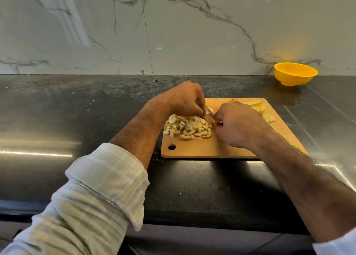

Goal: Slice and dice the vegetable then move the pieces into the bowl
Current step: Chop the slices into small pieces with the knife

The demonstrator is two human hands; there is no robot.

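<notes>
- A wooden cutting board (221, 148) lay on the dark countertop (77, 110), and everything else sat in relation to it.
- On the board's left half was a heap of pale diced pieces (189, 126).
- At its far right corner lay uncut slices (264, 111), partly hidden behind the right hand.
- The left hand (185, 98) was over the board's far middle, fingers curled down and pressed together on a slice just beyond the heap.
- The right hand (238, 124) was on the board's middle, fingers wrapped round a knife (211, 116) with a red handle; only a bit of blade showed between the hands.
- A yellow bowl (295, 73) stood beyond the board's far right corner, well apart, against the marble wall (173, 33).
</notes>
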